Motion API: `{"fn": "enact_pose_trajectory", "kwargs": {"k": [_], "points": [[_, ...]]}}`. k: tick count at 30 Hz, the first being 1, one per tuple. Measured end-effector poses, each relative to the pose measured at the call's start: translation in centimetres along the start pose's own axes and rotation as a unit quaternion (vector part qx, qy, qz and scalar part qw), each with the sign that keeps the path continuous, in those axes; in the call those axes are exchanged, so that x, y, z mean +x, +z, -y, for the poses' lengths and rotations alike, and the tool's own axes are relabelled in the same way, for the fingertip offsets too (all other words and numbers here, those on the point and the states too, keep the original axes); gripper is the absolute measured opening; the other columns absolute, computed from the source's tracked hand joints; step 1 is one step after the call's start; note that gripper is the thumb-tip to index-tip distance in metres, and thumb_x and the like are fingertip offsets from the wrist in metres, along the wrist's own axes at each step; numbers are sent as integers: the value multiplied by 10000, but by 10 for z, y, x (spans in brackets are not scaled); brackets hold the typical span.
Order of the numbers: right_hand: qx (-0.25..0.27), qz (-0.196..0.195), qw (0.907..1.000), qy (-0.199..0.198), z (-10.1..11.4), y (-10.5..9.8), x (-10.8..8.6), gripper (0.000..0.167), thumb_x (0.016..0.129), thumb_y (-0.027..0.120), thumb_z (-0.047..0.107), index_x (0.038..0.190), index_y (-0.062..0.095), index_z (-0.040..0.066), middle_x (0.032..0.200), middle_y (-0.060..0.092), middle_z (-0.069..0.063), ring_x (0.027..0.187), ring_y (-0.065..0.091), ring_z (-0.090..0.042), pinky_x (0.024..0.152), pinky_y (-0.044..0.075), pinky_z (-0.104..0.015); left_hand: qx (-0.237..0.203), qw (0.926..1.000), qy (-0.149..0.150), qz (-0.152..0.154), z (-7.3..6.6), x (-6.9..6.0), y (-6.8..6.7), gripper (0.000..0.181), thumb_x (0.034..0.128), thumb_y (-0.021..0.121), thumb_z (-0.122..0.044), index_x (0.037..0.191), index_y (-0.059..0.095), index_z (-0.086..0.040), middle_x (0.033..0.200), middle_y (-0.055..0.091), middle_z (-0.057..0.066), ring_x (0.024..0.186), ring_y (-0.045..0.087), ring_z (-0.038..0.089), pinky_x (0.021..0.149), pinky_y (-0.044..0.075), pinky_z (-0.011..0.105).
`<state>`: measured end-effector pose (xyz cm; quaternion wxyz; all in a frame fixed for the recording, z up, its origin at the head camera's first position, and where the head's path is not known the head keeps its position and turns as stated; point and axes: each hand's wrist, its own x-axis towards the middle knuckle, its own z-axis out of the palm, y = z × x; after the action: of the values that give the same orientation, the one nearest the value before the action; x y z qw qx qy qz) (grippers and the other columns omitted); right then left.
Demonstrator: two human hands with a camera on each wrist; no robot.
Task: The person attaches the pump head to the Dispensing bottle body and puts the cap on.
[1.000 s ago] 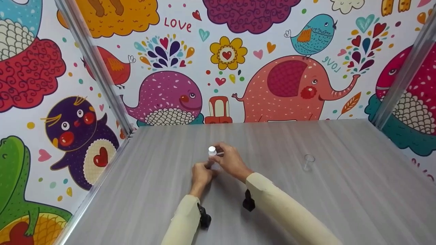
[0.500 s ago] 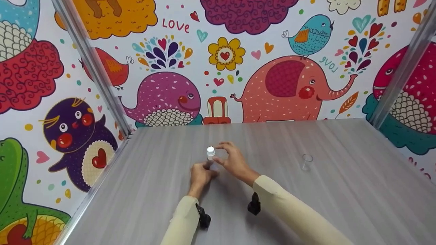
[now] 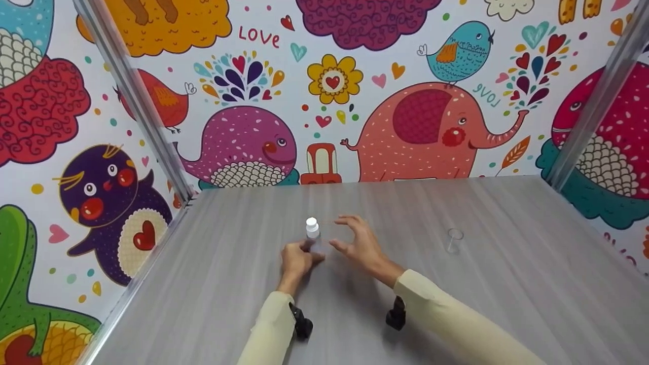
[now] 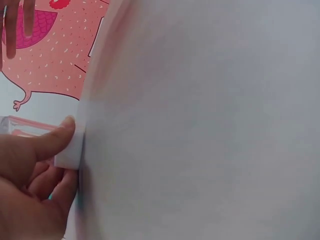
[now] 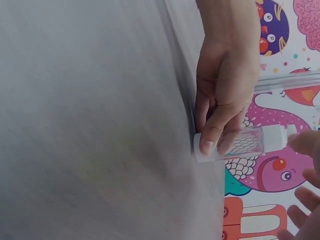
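Note:
A slim clear bottle (image 5: 247, 143) with a white base and a white pump top (image 3: 312, 224) stands upright on the table. My left hand (image 3: 297, 261) grips it low down; in the left wrist view, thumb and fingers pinch the white base (image 4: 69, 152). My right hand (image 3: 366, 249) is just to the right of the bottle, apart from it, with fingers spread and nothing held. In the right wrist view, parts of its fingers (image 5: 305, 200) show at the right edge. To the right on the table is a small clear cylindrical cap (image 3: 454, 240).
The grey wood-grain table (image 3: 243, 228) meets a wall (image 3: 324, 116) printed with cartoon animals at the back. Metal posts (image 3: 137, 101) stand at its corners, and a metal strip (image 3: 137, 284) runs along the left edge.
My right hand has let go of the bottle's top and drawn back to the right, its fingers spreading. The left hand keeps its grip on the base. The clear cap has stayed put.

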<state>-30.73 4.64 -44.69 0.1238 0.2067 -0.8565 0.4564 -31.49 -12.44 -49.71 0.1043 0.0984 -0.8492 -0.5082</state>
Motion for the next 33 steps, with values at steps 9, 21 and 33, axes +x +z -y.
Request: {"fn": "enact_pose_trajectory", "kwargs": {"k": [9, 21, 33], "points": [[-261, -277, 9993, -51, -4, -15, -15, 492, 839, 806, 200, 1280, 633, 68, 1395, 581, -137, 1318, 499, -334, 1111, 346, -583, 3, 9999, -107, -69, -3, -1, -2, 399, 715, 860, -50, 1090, 749, 27, 1113, 737, 226, 1061, 703, 327, 943, 530, 453], [-396, -727, 9964, -153, -29, -44, -37, 503, 810, 823, 151, 1268, 636, 65, 1344, 605, -135, 1254, 527, -337, 1048, 380, -565, 15, 9999, -50, -89, -2, -2, 1, 403, 703, 855, -53, 1084, 751, 25, 1089, 747, 216, 1039, 709, 307, 939, 529, 442], [-582, -1164, 9911, 264, -55, -73, -53, 507, 806, 819, 111, 1269, 630, 32, 1395, 558, -176, 1290, 479, -381, 1045, 383, -592, -109, 9994, -308, -60, -2, -2, 3, 422, 714, 854, -65, 1118, 747, -4, 1154, 734, 194, 1121, 689, 309, 998, 500, 426]]}}
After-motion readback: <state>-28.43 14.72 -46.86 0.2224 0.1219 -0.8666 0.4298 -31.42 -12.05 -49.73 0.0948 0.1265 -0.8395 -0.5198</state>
